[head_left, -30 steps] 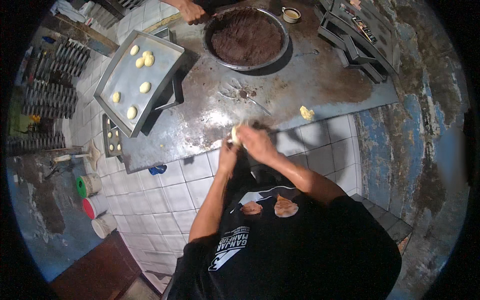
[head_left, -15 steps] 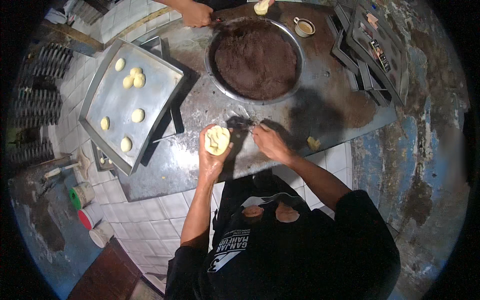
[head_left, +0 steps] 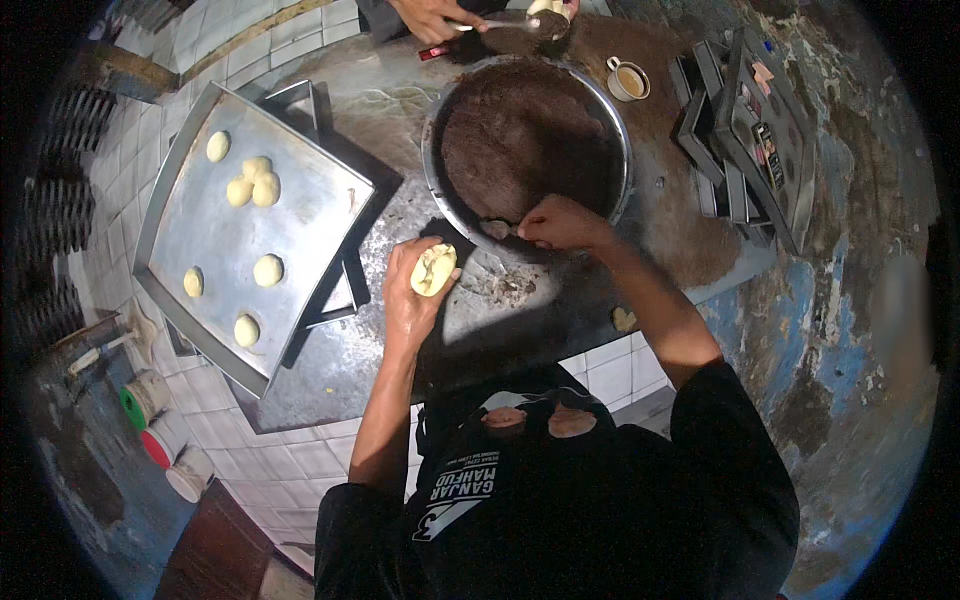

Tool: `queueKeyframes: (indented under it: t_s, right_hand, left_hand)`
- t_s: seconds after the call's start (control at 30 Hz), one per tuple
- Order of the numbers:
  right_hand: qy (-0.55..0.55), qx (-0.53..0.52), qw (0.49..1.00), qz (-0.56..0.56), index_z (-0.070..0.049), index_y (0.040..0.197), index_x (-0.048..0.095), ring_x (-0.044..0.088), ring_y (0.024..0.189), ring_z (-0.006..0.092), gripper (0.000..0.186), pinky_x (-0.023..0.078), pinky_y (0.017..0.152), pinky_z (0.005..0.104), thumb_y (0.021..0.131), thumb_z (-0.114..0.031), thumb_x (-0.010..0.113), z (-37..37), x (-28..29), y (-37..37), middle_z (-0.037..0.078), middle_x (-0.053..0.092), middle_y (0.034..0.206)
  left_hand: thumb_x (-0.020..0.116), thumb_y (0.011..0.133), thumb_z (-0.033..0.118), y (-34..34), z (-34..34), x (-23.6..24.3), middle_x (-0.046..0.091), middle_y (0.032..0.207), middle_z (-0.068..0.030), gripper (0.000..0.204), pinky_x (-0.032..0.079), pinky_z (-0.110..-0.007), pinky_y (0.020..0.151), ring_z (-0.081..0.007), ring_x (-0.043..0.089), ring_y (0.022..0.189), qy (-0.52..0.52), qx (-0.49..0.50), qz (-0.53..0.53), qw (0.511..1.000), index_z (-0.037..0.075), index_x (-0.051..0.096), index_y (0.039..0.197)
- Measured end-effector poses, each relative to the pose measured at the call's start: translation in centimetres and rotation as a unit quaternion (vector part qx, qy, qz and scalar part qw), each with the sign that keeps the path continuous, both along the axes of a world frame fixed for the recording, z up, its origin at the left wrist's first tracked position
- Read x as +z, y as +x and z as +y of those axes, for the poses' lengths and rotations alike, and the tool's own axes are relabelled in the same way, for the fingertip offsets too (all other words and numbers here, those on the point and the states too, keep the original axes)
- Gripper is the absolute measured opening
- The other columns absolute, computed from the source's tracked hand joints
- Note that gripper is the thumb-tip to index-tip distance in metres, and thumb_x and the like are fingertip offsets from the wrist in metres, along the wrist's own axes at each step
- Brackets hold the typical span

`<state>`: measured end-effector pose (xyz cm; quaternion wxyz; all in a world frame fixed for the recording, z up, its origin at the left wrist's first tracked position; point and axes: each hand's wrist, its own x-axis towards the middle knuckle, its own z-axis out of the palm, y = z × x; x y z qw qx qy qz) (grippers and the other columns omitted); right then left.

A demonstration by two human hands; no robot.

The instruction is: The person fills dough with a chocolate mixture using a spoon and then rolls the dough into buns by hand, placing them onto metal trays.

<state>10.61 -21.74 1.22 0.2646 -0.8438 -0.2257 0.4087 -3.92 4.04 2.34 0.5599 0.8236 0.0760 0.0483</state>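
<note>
A hollowed piece of pale yellow dough point(head_left: 436, 270) rests in my left hand point(head_left: 405, 300), whose fingers curl round it from below. My right hand point(head_left: 562, 222) is closed on a spoon; the spoon's bowl point(head_left: 497, 229) lies at the near inner edge of a wide metal basin point(head_left: 428, 165). Dark brown crumbly filling point(head_left: 525, 130) covers the inside of the basin. My left hand is just off the basin's near left side, above the metal tabletop point(head_left: 390, 370).
At left a tilted metal tray point(head_left: 310, 210) carries several dough balls point(head_left: 268, 270). Across the table a co-worker's hand point(head_left: 432, 18) holds a spoon near another dough piece. A cup point(head_left: 627, 80) and stacked trays point(head_left: 745, 130) stand at right. A dough scrap point(head_left: 624, 319) lies near the front edge.
My right hand has moved from the tabletop up to the basin, bringing the spoon to the filling. The dough in my left hand has tilted. The co-worker's spoon has come to their dough.
</note>
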Motion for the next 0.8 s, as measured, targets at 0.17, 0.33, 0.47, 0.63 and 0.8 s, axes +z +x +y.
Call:
queueKeyframes:
  t_s: [0.17, 0.33, 0.47, 0.63, 0.8]
  right_hand:
    - [0.142, -0.216, 0.958, 0.125, 0.002, 0.113, 0.071, 0.059, 0.068, 0.0086, 0.033, 0.047, 0.057, 0.0273, 0.096, -0.026, 0.069, 0.3, 5.5, -3.4, 0.002, 0.066, 0.077]
    - [0.141, -0.057, 0.879, -0.451, 0.001, 0.121, 0.066, 0.062, 0.067, 0.0217, 0.029, 0.050, 0.059, 0.0306, 0.095, -0.011, 0.063, 3.7, 3.7, -12.5, 0.009, 0.062, 0.081]
    - [0.112, -0.041, 0.944, -0.307, -0.001, 0.125, 0.060, 0.063, 0.091, 0.0379, 0.034, 0.053, 0.081, 0.0462, 0.092, -0.009, 0.060, 0.1, 3.5, -17.4, 0.019, 0.065, 0.103]
    - [0.136, -0.085, 0.925, -0.345, 0.000, 0.127, 0.060, 0.062, 0.094, 0.0394, 0.039, 0.052, 0.084, 0.0425, 0.089, -0.011, 0.066, -4.7, -1.2, -19.3, 0.021, 0.065, 0.103]
    - [0.287, -0.355, 0.890, -0.014, -0.001, 0.128, 0.060, 0.066, 0.100, 0.0355, 0.041, 0.051, 0.088, 0.0350, 0.088, -0.008, 0.067, -2.5, 4.2, -19.7, 0.020, 0.067, 0.107]
  left_hand:
    - [0.082, 0.082, 0.009, 1.0, -2.7, -1.3, 0.070, 0.110, -0.0152, 0.050, 0.054, -0.035, 0.088, -0.0223, 0.069, 0.101, -0.080, 0.066, 0.019, 0.994, 0.003, 0.057, 0.125]
    - [0.078, 0.085, 0.012, 2.6, -6.8, -0.5, 0.070, 0.103, -0.0214, 0.052, 0.055, -0.043, 0.079, -0.0353, 0.071, 0.097, -0.014, 0.097, -0.010, 0.995, 0.006, 0.050, 0.128]
    - [0.073, 0.089, 0.014, -0.2, -6.3, -2.4, 0.067, 0.101, -0.0276, 0.048, 0.053, -0.051, 0.076, -0.0477, 0.066, 0.096, 0.176, 0.016, 0.087, 0.980, 0.009, 0.049, 0.130]
    - [0.070, 0.085, -0.001, -4.8, -6.4, -6.1, 0.066, 0.106, -0.0149, 0.056, 0.051, -0.038, 0.089, -0.0270, 0.066, 0.103, -0.086, 0.061, 0.032, 0.994, 0.010, 0.045, 0.134]
    - [0.077, 0.077, -0.002, -10.5, -12.6, -0.9, 0.062, 0.113, -0.0066, 0.067, 0.049, -0.033, 0.094, -0.0184, 0.059, 0.109, -0.174, -0.058, 0.035, 0.982, 0.010, 0.044, 0.134]
